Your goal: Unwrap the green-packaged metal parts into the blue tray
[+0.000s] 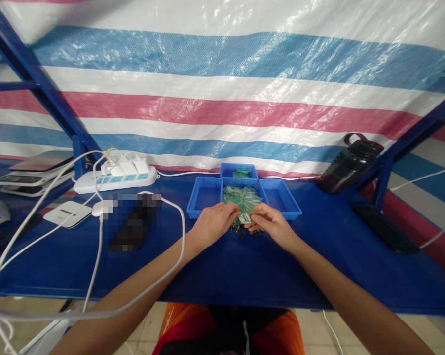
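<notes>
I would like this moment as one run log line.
left hand: at green plastic packets; right hand: at same packets; packets: heaped in middle blue bin; dark bottle: at right

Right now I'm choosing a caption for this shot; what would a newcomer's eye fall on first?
Probably the striped sheet, its white, blue and red bands filling the background behind the blue table. Next would come the shiny green packets at the centre, with the left hand and right hand at their near edge. The dark bottle stands out at the right.
</notes>
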Motion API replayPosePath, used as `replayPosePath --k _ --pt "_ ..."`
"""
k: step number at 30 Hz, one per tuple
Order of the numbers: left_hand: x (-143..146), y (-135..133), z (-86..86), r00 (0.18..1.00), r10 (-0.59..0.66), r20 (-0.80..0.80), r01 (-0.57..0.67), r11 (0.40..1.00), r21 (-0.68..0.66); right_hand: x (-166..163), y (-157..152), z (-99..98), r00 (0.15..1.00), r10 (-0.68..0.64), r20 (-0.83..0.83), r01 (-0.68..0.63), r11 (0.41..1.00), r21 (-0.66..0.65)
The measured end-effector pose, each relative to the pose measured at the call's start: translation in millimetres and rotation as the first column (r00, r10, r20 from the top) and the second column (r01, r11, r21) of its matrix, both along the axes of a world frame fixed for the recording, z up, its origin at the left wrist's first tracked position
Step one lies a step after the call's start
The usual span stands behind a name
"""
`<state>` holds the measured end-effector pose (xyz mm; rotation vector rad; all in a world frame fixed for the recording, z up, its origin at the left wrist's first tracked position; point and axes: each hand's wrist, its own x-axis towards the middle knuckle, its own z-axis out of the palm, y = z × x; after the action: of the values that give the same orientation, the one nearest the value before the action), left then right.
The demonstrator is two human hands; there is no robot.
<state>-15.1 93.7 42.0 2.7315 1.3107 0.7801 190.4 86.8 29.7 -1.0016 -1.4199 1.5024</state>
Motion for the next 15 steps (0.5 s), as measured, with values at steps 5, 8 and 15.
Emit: replayPosePath --k 5,8,15 --pt "-1.2 0.4 -3.1 1.0 0.027 0.007 -0.027 0.997 0.078 3.0 -2.6 3.4 0.988 0.121 0.095 -0.129 0.988 0.083" --pt "0.7 -2.7 -3.7 1.0 0.01 -0.015 -0.009 0.995 0.098 3.7 -5.5 4.1 0.964 0.097 0.248 -0.147 0.971 0.191" --pt "2.7 -7.6 1.9 0.999 -0.026 0.044 0.024 0.998 0.051 7.9 -5.4 2.5 0.863 -0.156 0.48 -0.116 0.864 0.49"
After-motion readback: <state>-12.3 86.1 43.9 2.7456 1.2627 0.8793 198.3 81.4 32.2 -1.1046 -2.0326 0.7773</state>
